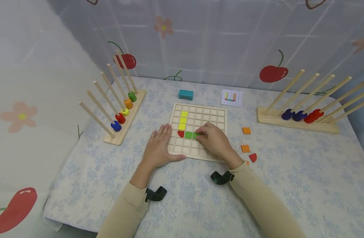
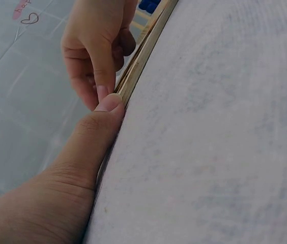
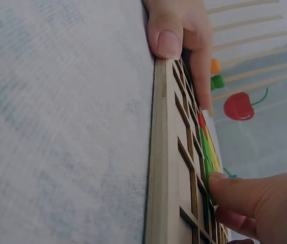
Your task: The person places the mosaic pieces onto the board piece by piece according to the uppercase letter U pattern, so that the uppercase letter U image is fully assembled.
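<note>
A wooden grid board [image 1: 214,112] lies on the table. My left hand [image 1: 159,148] rests along its left edge, fingers straight, thumb stretched along the front edge. My right hand [image 1: 214,138] is over the middle of the board, thumb and fingers pinching a green square tile [image 1: 195,136] at a cell. Beside that tile sit another green tile [image 1: 188,135] and a red quarter-circle tile [image 1: 181,134]. A column of yellow tiles [image 1: 182,126] runs up from the red one. In the right wrist view, the right thumb [image 3: 230,190] touches the green strip of tiles [image 3: 205,147].
Right of the board lie orange tiles [image 1: 246,130] and a red quarter-circle [image 1: 253,157]. Behind are a pattern card [image 1: 236,99] and a teal block [image 1: 186,94]. Peg racks with coloured beads stand at left [image 1: 118,138] and right [image 1: 289,121].
</note>
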`<action>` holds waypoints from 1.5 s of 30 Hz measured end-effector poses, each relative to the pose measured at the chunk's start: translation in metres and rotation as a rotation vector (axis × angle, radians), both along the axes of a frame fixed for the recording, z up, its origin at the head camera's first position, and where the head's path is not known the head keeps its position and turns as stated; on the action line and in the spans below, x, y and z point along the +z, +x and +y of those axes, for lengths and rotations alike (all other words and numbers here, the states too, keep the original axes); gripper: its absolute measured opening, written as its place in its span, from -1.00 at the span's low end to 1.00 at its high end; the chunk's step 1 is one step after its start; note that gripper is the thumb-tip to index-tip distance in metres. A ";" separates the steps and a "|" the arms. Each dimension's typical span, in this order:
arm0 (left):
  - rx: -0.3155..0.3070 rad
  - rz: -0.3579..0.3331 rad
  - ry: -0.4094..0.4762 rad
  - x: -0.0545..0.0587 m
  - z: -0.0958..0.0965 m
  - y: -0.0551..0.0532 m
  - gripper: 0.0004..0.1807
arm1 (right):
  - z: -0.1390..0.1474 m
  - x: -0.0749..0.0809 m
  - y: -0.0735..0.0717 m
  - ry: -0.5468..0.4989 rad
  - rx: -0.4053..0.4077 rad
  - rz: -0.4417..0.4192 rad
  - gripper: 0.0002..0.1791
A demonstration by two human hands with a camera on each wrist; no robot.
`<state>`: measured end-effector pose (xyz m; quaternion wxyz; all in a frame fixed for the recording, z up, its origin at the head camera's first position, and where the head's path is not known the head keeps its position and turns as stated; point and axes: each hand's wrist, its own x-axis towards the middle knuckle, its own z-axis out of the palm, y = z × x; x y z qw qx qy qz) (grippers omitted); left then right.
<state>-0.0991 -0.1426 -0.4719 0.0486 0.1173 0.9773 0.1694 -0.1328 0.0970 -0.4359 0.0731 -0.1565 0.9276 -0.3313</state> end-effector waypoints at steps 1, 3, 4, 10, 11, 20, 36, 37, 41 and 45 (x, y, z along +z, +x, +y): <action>0.000 -0.002 0.000 0.000 0.000 0.000 0.49 | 0.001 0.000 0.001 0.010 0.009 0.004 -0.77; 0.001 -0.001 0.000 0.000 0.000 0.000 0.49 | 0.003 0.001 0.003 0.015 0.030 0.005 -0.75; 0.002 -0.003 0.001 0.000 0.000 0.001 0.49 | 0.005 0.001 0.004 0.018 0.042 0.004 -0.76; 0.010 -0.003 0.005 0.000 0.001 0.001 0.49 | 0.018 0.009 0.013 0.006 0.064 -0.005 -0.76; 0.010 -0.001 0.004 0.000 0.001 0.001 0.49 | 0.022 0.011 0.015 -0.001 0.059 -0.008 -0.75; 0.011 0.011 -0.001 -0.001 0.001 0.001 0.49 | 0.067 0.018 0.031 -0.028 0.021 0.029 -0.75; -0.006 -0.037 -0.002 0.004 0.003 -0.002 0.59 | 0.144 0.009 0.060 0.045 -0.135 0.132 -0.86; -0.005 -0.038 -0.008 0.004 0.004 -0.002 0.60 | 0.148 0.008 0.061 0.051 -0.146 0.137 -0.86; 0.005 -0.046 -0.020 0.006 0.006 -0.003 0.61 | 0.158 0.005 0.066 0.068 -0.175 0.138 -0.84; 0.011 -0.040 -0.025 0.005 0.007 -0.003 0.61 | 0.164 0.004 0.071 0.077 -0.183 0.148 -0.82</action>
